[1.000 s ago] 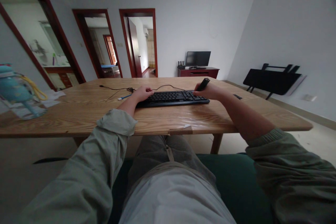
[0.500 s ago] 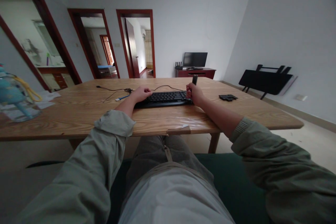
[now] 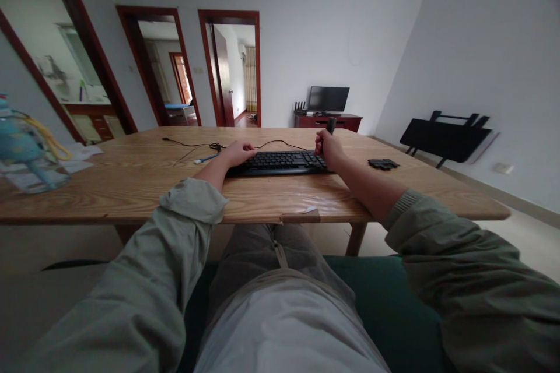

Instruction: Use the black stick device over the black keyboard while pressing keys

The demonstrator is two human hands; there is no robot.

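A black keyboard (image 3: 280, 163) lies on the wooden table (image 3: 144, 180) in front of me. My left hand (image 3: 238, 153) rests curled on the keyboard's left end, gripping its edge. My right hand (image 3: 329, 148) is closed in a fist at the keyboard's right end, holding a slim black tool (image 3: 330, 126) upright. A black cable (image 3: 205, 146) runs from the keyboard toward the table's far left. A small pile of black keycaps (image 3: 383, 163) lies to the right of my right hand.
A blue pen (image 3: 205, 159) lies beside the cable. A blue water jug (image 3: 24, 148) and papers sit at the table's left end. A folded black table (image 3: 446, 137) leans on the right wall. A monitor (image 3: 329, 99) stands on a far cabinet.
My right hand moved left from beyond the keyboard's right end to its right edge, and the black tool went from tilted to upright. The keycap pile came into view. My left hand stayed put.
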